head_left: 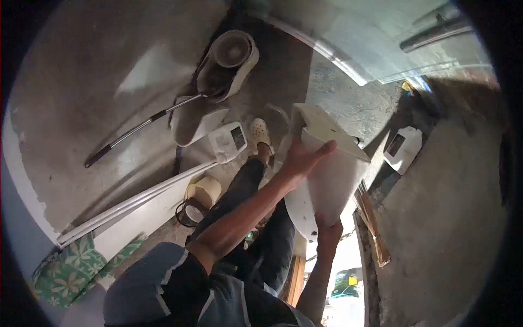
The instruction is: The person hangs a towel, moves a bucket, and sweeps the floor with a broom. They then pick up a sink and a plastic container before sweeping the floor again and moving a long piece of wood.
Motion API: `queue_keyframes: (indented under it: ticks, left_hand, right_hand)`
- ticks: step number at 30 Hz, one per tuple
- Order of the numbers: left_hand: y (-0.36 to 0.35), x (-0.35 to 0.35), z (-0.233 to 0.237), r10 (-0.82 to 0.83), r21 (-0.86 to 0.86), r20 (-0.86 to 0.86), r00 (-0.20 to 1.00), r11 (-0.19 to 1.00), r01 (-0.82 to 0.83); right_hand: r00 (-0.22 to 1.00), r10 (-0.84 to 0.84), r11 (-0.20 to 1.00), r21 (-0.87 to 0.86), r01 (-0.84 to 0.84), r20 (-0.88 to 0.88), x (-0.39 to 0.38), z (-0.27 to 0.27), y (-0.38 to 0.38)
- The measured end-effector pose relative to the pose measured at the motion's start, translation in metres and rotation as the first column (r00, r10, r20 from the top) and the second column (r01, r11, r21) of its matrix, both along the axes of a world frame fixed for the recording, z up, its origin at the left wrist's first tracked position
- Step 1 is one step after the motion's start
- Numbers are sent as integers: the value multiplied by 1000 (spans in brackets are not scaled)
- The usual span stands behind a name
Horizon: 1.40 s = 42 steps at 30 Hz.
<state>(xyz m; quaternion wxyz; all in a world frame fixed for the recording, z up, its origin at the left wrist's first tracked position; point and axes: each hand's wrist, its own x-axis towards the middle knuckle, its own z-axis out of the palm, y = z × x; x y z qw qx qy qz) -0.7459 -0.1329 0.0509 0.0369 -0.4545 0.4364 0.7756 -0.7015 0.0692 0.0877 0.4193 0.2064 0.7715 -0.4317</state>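
Note:
A large white tapered container [338, 174] is tilted in front of me, its flat, broad end facing up and away. My left hand [298, 159] grips its near left side close to the broad end, thumb stretched across the surface. Lower down, my right hand [328, 231] is closed on the narrower end; its fingertips are partly hidden. Just beyond the left hand, my foot in a light clog [260, 133] rests on the floor.
Left of me are a mop [147, 122], a bucket [250, 60], a cut-open white jug [227, 143], a cream pail [206, 191] and a white board [136, 210]. Another cut jug [403, 150] and a broom [376, 231] are at right. A green patterned cloth [71, 270] lies lower left.

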Motion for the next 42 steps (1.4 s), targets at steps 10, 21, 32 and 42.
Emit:
queue_keyframes:
  ticks: [10, 21, 32, 42]
  left_hand:
    - [-129, -16, -73, -172, -235, -31, 985, 959, 161]
    - [-246, -59, -175, -455, -487, 188, 870, 726, 485]
    - [-370, -48, -219, -632, -116, 127, 765, 756, 644]
    - [-337, -37, -151, -577, -812, 485, 657, -19, 583]
  right_hand:
    - [996, -34, 979, -204, 17, -78, 9, -88, -136]
    - [967, -242, 908, -332, 255, 79, 8, -163, -283]
    - [984, -6, 989, -145, -20, -177, 12, -196, -398]
    - [1000, -14, 992, -127, 13, -8, -5, -176, -402]
